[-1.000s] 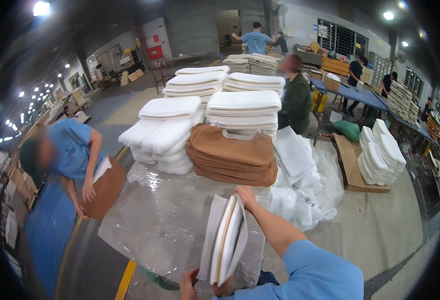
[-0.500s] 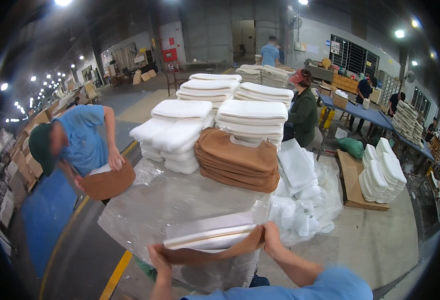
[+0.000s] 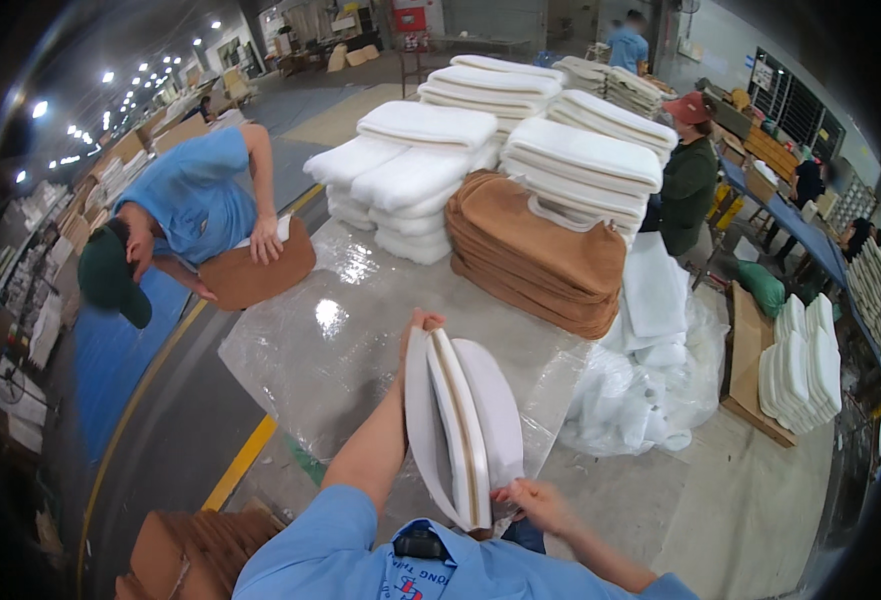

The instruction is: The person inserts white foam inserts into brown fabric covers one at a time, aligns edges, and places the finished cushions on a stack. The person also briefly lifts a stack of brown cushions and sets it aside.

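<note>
Turned from crosswise to lengthwise since the earlier frame, with left hand's (image 3: 420, 322) fingers curled round the far end of the layered cushion (image 3: 463, 430), above the plastic-covered desk (image 3: 290, 350), and right hand's (image 3: 540, 503) fingers pinching its pale flap (image 3: 495, 420). Looked light, soft, limp-flapped; probably best held by both ends.

Over the table (image 3: 300, 290), a cushion (image 3: 468, 430) is held before stacked covers (image 3: 530, 265). Behind these, padding (image 3: 582, 168) is piled; rightward, plastic sheeting (image 3: 645, 402) is heaped, apparently on the floor (image 3: 750, 510).
</note>
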Tool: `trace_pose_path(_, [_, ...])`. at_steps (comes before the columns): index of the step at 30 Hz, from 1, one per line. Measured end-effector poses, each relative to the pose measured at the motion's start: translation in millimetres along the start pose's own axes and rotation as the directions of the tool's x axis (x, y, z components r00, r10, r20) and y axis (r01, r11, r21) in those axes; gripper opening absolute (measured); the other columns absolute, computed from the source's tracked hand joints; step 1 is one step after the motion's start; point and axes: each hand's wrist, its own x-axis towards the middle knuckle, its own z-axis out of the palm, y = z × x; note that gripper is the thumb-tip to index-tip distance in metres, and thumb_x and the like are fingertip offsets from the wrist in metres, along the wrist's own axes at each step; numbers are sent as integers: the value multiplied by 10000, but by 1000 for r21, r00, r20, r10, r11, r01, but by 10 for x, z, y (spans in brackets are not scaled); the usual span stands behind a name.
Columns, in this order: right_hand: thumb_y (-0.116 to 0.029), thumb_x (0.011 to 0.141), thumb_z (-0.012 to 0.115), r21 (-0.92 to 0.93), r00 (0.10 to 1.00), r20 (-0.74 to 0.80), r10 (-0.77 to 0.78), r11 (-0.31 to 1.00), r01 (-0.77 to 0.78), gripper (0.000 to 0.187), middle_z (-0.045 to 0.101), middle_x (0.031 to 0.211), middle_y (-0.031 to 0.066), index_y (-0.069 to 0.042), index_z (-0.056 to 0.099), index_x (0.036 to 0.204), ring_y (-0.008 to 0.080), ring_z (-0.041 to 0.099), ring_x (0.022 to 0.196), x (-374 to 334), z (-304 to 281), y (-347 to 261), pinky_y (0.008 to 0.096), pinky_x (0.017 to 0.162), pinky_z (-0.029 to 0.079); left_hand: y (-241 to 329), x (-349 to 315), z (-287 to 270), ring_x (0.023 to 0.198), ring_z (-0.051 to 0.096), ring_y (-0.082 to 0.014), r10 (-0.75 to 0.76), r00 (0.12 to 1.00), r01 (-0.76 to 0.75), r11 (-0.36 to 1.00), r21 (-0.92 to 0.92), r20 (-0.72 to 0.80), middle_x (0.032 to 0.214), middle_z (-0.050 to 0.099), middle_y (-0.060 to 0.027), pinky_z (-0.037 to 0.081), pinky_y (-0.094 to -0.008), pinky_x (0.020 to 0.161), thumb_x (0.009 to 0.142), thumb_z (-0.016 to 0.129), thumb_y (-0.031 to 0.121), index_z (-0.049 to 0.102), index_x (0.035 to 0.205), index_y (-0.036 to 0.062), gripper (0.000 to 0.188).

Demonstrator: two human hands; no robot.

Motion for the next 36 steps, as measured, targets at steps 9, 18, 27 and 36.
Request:
trace_pose_path(9, [-138,932,729,-521,691,-8,-722,593,614,372,713,1208,131,-60,687,1293,225,672,901,1863,-247,-1735,346,816,562,-41,-491,72,1383,498,-233,124,959,-82,982,-170,255,1510,529,-107,363,-349,1181,1097,398,624,420,1571,21,767])
trace_pose_path(18, [-37,950,656,-461,779,40,-625,680,570,275,699,1312,135,-10,729,1214,276,682,1142,2911,-59,-1691,362,959,540,143,-700,266,952,690,-173,315,928,-129,770,625,-197,1029,749,-120,529,-326,868,974,666,169,693,1226,-41,330])
trace_pose_path(27, [-65,983,669,-359,823,265,-503,741,568,193,743,1176,108,26,740,1137,184,672,1071,2975,-352,-1885,313,944,515,328,-633,455,685,609,-224,509,850,-196,547,814,-138,748,655,-136,482,-382,656,981,684,218,712,938,-19,243])
trace_pose_path(36, [-41,1029,646,84,719,-41,-694,714,695,104,717,1073,51,11,735,1027,164,640,1060,2917,-56,-1386,321,988,489,958,323,729,836,684,-183,233,958,-280,895,348,169,1008,741,-93,573,-340,817,1104,524,400,698,1191,42,407])
